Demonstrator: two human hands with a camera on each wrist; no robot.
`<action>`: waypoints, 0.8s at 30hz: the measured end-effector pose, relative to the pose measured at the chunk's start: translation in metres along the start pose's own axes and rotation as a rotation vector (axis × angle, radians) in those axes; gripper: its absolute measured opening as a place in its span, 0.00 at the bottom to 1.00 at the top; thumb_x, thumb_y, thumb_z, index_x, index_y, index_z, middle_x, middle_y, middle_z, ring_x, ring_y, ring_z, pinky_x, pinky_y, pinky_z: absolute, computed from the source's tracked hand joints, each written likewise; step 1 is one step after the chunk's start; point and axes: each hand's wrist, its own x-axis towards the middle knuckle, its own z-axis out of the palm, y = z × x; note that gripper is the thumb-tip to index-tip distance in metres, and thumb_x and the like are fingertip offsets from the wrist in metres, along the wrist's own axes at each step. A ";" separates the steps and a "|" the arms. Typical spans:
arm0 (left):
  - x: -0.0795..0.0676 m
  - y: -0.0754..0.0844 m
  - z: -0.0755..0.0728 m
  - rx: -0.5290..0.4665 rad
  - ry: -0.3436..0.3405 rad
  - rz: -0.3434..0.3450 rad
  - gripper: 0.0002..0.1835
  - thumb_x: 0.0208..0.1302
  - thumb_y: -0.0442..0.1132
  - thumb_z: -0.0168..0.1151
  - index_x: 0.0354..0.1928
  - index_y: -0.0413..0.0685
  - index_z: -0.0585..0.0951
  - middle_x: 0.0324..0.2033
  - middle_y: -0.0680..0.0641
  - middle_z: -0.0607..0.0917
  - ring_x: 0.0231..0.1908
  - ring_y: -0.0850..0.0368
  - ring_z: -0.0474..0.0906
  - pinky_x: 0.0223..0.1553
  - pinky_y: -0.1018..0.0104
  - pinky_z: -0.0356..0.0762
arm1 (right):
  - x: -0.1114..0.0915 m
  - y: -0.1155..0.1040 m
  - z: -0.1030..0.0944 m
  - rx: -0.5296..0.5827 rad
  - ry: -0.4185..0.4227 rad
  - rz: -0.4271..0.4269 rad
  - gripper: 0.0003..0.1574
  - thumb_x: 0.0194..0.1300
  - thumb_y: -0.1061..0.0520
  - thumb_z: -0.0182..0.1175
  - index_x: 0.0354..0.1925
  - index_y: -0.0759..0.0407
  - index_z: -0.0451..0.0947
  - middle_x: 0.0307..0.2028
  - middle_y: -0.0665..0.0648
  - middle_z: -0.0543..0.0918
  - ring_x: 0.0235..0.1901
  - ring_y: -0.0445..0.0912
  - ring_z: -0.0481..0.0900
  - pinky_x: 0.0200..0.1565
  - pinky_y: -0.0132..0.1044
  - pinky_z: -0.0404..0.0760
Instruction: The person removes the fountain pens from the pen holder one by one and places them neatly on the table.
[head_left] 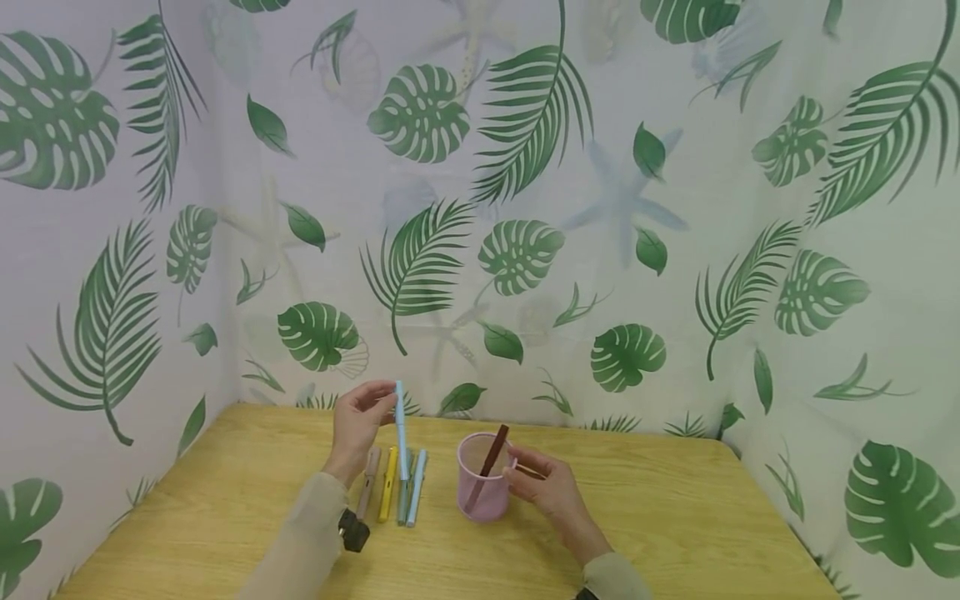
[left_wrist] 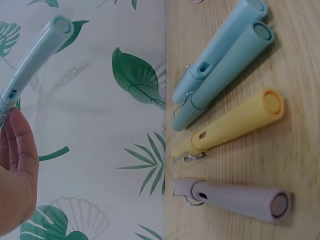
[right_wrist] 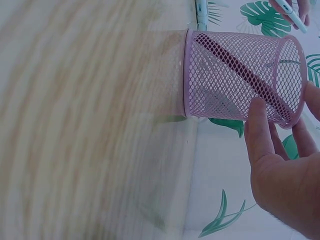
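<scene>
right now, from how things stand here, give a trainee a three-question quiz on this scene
1. How many pens lie on the table?
2. True or false: the left hand holds a yellow pen.
3. Which hand touches the pink mesh cup: (a) left, (b) right, (c) both?

Key: 1. Four. 2. False; it holds a light blue pen. 3. b, the right hand.

free: between lying blue pen (head_left: 417, 489) and cup (head_left: 492, 503) | blocking: brown pen (head_left: 495, 450) inside
</scene>
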 end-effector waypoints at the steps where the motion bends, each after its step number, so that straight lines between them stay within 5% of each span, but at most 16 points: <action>1: 0.000 0.000 -0.001 0.001 0.001 0.002 0.13 0.63 0.30 0.65 0.49 0.35 0.82 0.41 0.47 0.86 0.33 0.62 0.83 0.39 0.58 0.86 | 0.000 0.000 0.000 0.001 -0.001 0.001 0.30 0.63 0.63 0.66 0.62 0.69 0.73 0.62 0.71 0.74 0.51 0.49 0.81 0.50 0.42 0.84; 7: 0.002 -0.001 -0.006 -0.007 -0.014 0.002 0.14 0.64 0.32 0.65 0.51 0.34 0.82 0.45 0.39 0.86 0.32 0.64 0.81 0.38 0.61 0.86 | 0.000 -0.001 0.000 0.004 -0.001 0.000 0.28 0.64 0.63 0.65 0.61 0.68 0.74 0.62 0.70 0.74 0.51 0.49 0.81 0.50 0.42 0.84; 15: 0.002 -0.006 -0.013 0.065 -0.033 -0.039 0.13 0.65 0.33 0.64 0.49 0.34 0.83 0.43 0.46 0.86 0.34 0.63 0.81 0.42 0.55 0.86 | 0.000 -0.002 -0.001 0.003 -0.001 -0.002 0.29 0.63 0.63 0.66 0.61 0.68 0.74 0.62 0.71 0.74 0.51 0.48 0.82 0.50 0.42 0.84; 24: 0.001 -0.011 -0.028 0.136 -0.063 -0.051 0.14 0.66 0.33 0.63 0.52 0.36 0.82 0.47 0.41 0.85 0.37 0.63 0.81 0.38 0.63 0.85 | 0.001 0.000 0.000 0.001 -0.001 0.001 0.29 0.62 0.62 0.67 0.61 0.68 0.74 0.62 0.70 0.75 0.50 0.49 0.82 0.49 0.42 0.84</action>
